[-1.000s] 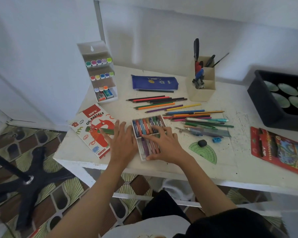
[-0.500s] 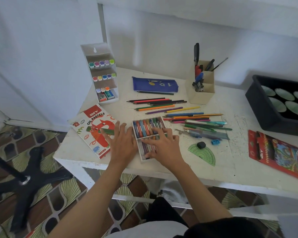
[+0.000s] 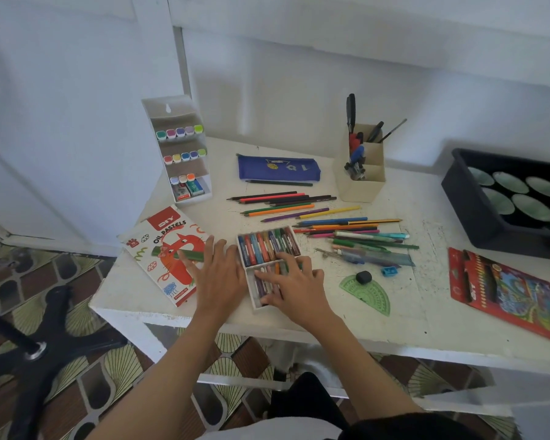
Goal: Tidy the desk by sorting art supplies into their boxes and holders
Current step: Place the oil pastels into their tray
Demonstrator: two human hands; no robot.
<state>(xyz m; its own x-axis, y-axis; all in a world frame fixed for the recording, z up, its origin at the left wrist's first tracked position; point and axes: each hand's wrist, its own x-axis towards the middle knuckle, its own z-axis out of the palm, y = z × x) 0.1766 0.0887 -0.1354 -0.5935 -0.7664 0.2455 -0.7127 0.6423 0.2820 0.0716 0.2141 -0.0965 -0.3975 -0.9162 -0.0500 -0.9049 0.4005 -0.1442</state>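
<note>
A white tray of oil pastels (image 3: 269,246) lies near the desk's front edge, its far row full of coloured sticks. My right hand (image 3: 294,285) lies over the tray's near row, fingers spread on the pastels there. My left hand (image 3: 219,274) rests flat on the desk against the tray's left side, fingers straight. Left of it lies the oil pastels box (image 3: 165,252), face up. Loose coloured pencils (image 3: 299,206) are scattered behind the tray. A red coloured-pencil box (image 3: 505,290) lies at the right.
A white marker rack (image 3: 180,150) stands at the back left, a blue pencil case (image 3: 278,168) and a beige pen holder (image 3: 362,173) behind the pencils. A green protractor (image 3: 367,293), black eraser (image 3: 363,277), blue sharpener (image 3: 389,271) and ruler lie right of the tray. A black bin (image 3: 467,204) sits far right.
My right hand's fingers have shifted slightly over the near row of pastels. My left hand stays beside the tray. The camera has tilted a little.
</note>
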